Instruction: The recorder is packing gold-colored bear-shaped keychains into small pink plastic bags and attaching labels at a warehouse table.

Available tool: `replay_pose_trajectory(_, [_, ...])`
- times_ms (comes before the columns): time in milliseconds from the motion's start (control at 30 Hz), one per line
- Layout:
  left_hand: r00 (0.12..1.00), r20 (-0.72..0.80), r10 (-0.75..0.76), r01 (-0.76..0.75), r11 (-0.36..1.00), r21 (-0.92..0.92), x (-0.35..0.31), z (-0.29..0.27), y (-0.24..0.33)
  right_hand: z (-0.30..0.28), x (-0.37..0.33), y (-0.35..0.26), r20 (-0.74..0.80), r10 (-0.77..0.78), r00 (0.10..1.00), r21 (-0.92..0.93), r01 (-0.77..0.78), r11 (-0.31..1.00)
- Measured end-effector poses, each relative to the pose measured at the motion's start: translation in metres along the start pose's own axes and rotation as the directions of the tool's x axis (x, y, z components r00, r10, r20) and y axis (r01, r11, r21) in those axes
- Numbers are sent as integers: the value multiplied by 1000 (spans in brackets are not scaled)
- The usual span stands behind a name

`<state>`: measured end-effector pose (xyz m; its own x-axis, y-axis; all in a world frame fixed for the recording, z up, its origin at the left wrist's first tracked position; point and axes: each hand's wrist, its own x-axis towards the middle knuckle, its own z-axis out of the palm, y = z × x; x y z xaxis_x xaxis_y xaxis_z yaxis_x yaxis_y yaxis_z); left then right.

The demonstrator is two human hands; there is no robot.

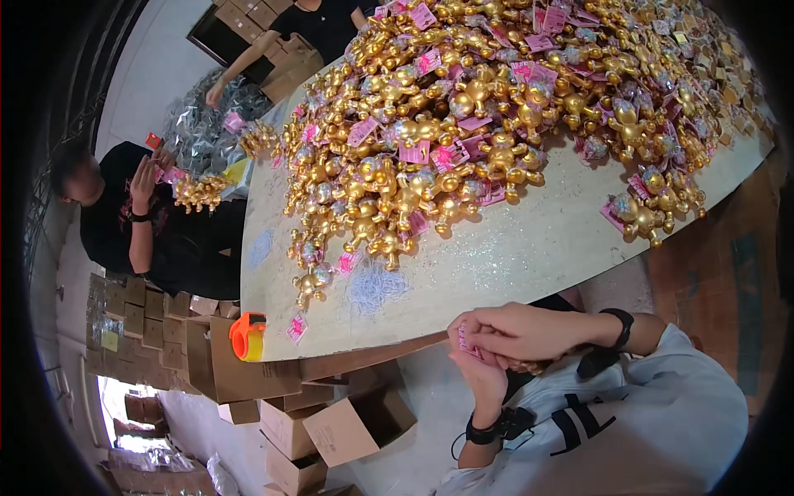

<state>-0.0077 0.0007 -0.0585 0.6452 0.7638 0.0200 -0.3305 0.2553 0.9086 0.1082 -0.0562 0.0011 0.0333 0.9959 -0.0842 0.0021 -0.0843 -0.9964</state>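
1. Nearest the camera, the person's two hands meet just below the table edge. The left hand (484,382), with a dark band on its wrist, cups upward; the right hand (521,331), wearing a black wristwatch, folds over it from above.
2. Both hands are closed on a small pink tag (468,341), pinched between the fingertips. A bit of gold figurine may sit beneath the hands, but it is mostly hidden.
3. The tag looks like thin card: light, bendable, easily creased, so it is best pinched by its edges.
4. Left of the hands, an orange tape dispenser (247,336) rests on a cardboard box (248,372), with more open cartons below.
5. Beyond, a pale speckled table (513,248) carries a large heap of glossy gold figurines (463,107) with pink tags. They look hard, smooth and probably slippery.
6. Farthest off, a seated person in black (124,215) handles figurines, and another person's arm (248,62) reaches over silver bags.
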Motion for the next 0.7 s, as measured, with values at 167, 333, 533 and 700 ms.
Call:
replay_pose_trajectory(167, [999,-31,13,-6,977,215,8,-5,4,-32,13,-23,-128,3,992,80,7,997])
replay_pose_trajectory(333, [963,236,-128,133,991,-4,-2,-5,16,-136,90,12,-769,-494,405,-577,-109,809])
replay_pose_trajectory(533, [950,203,-237,170,939,300,-10,15,31,-154,121,33,-759,-556,339,-649,-467,601])
replay_pose_trajectory(700, [958,285,-6,-82,952,295,-22,22,35,-156,120,17,-828,-449,335,-549,-325,770])
